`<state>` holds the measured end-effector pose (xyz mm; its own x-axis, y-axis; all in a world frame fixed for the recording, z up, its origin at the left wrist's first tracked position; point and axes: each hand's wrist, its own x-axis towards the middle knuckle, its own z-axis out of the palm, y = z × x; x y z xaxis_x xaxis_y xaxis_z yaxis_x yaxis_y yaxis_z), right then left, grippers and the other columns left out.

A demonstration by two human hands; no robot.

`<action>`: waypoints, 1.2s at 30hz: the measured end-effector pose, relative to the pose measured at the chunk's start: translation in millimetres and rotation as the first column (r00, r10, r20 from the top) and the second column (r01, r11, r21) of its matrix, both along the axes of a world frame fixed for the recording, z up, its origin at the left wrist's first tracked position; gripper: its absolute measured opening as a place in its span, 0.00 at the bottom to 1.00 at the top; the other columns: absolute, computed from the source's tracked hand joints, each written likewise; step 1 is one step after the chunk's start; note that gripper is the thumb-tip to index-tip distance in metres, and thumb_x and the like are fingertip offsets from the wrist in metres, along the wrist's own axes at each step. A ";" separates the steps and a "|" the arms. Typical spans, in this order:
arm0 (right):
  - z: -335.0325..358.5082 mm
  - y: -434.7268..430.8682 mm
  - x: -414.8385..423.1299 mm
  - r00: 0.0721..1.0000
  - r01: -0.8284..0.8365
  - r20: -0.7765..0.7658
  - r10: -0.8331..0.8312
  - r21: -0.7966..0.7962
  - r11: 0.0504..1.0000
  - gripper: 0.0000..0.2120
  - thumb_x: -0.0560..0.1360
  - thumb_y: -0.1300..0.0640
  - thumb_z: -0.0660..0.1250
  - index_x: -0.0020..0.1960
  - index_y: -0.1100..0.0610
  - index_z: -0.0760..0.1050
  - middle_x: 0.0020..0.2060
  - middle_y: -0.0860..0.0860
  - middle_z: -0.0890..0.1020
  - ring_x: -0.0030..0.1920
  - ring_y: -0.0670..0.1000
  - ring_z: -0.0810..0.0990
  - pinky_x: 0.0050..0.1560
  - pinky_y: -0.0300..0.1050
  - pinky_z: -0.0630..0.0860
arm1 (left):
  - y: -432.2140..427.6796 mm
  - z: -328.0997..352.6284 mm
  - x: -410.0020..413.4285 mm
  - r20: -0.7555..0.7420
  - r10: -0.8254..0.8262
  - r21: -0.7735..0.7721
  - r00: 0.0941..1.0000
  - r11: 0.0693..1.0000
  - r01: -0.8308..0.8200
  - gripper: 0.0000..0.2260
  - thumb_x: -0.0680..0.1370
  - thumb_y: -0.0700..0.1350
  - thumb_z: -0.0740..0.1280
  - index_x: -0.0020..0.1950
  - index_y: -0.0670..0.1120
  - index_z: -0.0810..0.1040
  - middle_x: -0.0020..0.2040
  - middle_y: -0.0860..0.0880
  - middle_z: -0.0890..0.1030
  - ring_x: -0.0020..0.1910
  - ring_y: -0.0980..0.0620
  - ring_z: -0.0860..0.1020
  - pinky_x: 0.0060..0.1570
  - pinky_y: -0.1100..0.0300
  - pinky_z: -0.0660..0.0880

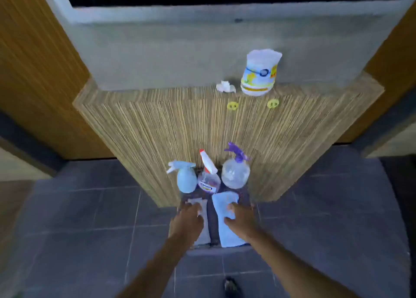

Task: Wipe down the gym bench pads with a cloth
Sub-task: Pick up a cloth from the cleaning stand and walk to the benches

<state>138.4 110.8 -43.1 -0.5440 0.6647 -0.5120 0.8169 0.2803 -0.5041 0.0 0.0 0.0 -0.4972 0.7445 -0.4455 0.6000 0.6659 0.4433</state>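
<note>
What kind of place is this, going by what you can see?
Probably a cleaning-supply corner indoors; nothing here proves a gym. Three spray bottles, pale blue, red-capped and purple-topped, stand against a wood-grain cabinet on dark floor tiles. Both hands, left and right, rest on folded cloths.

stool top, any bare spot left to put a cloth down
Hardly any. The three spray bottles crowd the back of the stool, and two cloths under both hands cover the front. Only a narrow dark strip between the cloths is bare. The floor around is open.
</note>
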 end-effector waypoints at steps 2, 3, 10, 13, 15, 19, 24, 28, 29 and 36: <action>-37.8 6.6 -4.5 0.999 -0.039 0.026 0.039 0.023 0.999 0.23 0.77 0.51 0.65 0.70 0.55 0.68 0.69 0.55 0.72 0.69 0.56 0.70 0.68 0.48 0.67 | 11.0 -36.5 1.1 0.004 0.050 -0.043 0.999 0.998 -0.050 0.13 0.78 0.41 0.59 0.61 0.47 0.74 0.64 0.47 0.74 0.65 0.43 0.73 0.56 0.51 0.72; -50.9 5.9 -4.8 0.997 -0.061 0.051 0.058 0.044 0.997 0.24 0.77 0.50 0.64 0.71 0.54 0.67 0.71 0.54 0.70 0.71 0.57 0.67 0.69 0.49 0.65 | 13.5 -53.5 2.0 -0.004 0.056 -0.046 0.998 0.997 -0.056 0.14 0.78 0.41 0.59 0.63 0.48 0.73 0.66 0.48 0.72 0.67 0.44 0.70 0.58 0.50 0.71; -118.4 8.1 -20.8 0.997 -0.081 0.001 0.083 0.236 0.968 0.32 0.79 0.49 0.64 0.79 0.52 0.55 0.79 0.58 0.52 0.77 0.62 0.53 0.74 0.57 0.55 | 28.7 -143.1 -1.3 -0.190 -0.101 -0.038 0.977 0.995 0.095 0.24 0.79 0.44 0.62 0.76 0.45 0.64 0.77 0.46 0.62 0.77 0.43 0.58 0.74 0.44 0.59; -148.4 2.3 -25.1 0.998 -0.067 0.018 0.065 0.329 0.942 0.35 0.77 0.46 0.65 0.78 0.53 0.55 0.78 0.60 0.54 0.76 0.66 0.57 0.72 0.62 0.61 | 27.6 -180.8 -6.2 -0.280 -0.145 0.007 0.949 0.988 0.153 0.23 0.78 0.46 0.59 0.72 0.42 0.70 0.73 0.42 0.69 0.73 0.38 0.67 0.68 0.39 0.66; -163.5 -2.4 -23.9 0.998 -0.050 0.053 0.031 0.406 0.912 0.33 0.78 0.43 0.62 0.78 0.51 0.54 0.78 0.59 0.56 0.74 0.67 0.60 0.70 0.63 0.64 | 24.2 -199.3 -9.0 -0.294 -0.154 0.005 0.943 0.987 0.163 0.24 0.80 0.49 0.53 0.75 0.42 0.66 0.76 0.43 0.65 0.76 0.40 0.62 0.73 0.41 0.61; -180.4 -7.5 -25.6 0.997 0.026 0.052 -0.061 0.517 0.856 0.30 0.80 0.37 0.52 0.78 0.48 0.58 0.79 0.54 0.57 0.74 0.66 0.62 0.69 0.61 0.64 | 16.4 -222.1 -11.9 -0.320 -0.156 0.063 0.934 0.981 0.185 0.25 0.82 0.51 0.52 0.79 0.45 0.57 0.80 0.46 0.56 0.79 0.46 0.51 0.76 0.45 0.50; -183.1 -9.2 -30.6 0.990 0.066 0.065 -0.126 0.578 0.813 0.31 0.80 0.35 0.54 0.78 0.47 0.58 0.78 0.52 0.59 0.71 0.62 0.67 0.63 0.59 0.67 | 17.0 -233.2 -6.6 -0.345 -0.104 0.086 0.933 0.986 0.142 0.26 0.82 0.52 0.50 0.80 0.47 0.55 0.80 0.47 0.53 0.79 0.48 0.50 0.77 0.46 0.47; -187.2 -11.0 -30.6 0.989 0.070 0.058 -0.133 0.616 0.785 0.26 0.82 0.41 0.54 0.78 0.47 0.58 0.78 0.52 0.59 0.67 0.60 0.70 0.60 0.56 0.69 | 17.7 -238.1 -4.8 -0.380 -0.082 0.096 0.921 0.987 0.128 0.26 0.82 0.52 0.50 0.80 0.46 0.54 0.80 0.46 0.53 0.79 0.48 0.49 0.77 0.46 0.47; -187.8 -11.6 -30.8 0.990 0.064 0.058 -0.128 0.621 0.781 0.26 0.82 0.42 0.55 0.78 0.47 0.58 0.78 0.52 0.59 0.66 0.60 0.70 0.60 0.55 0.69 | 17.3 -238.8 -4.9 -0.391 -0.076 0.104 0.917 0.986 0.126 0.26 0.82 0.51 0.51 0.80 0.46 0.55 0.80 0.46 0.54 0.79 0.48 0.49 0.77 0.46 0.48; -189.3 -10.8 -30.5 0.993 0.067 0.033 -0.112 0.620 0.781 0.26 0.81 0.50 0.59 0.78 0.49 0.60 0.78 0.52 0.60 0.62 0.60 0.71 0.58 0.54 0.71 | 16.6 -235.8 -5.3 -0.382 -0.080 0.099 0.921 0.987 0.127 0.26 0.82 0.52 0.49 0.80 0.47 0.51 0.80 0.47 0.51 0.80 0.49 0.46 0.77 0.46 0.45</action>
<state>107.9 100.0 -232.4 -0.4471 0.8945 -0.0066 0.8780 0.4374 -0.1944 -5.3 16.6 -235.8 -0.5277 0.8367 -0.1461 0.8005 0.5475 0.2439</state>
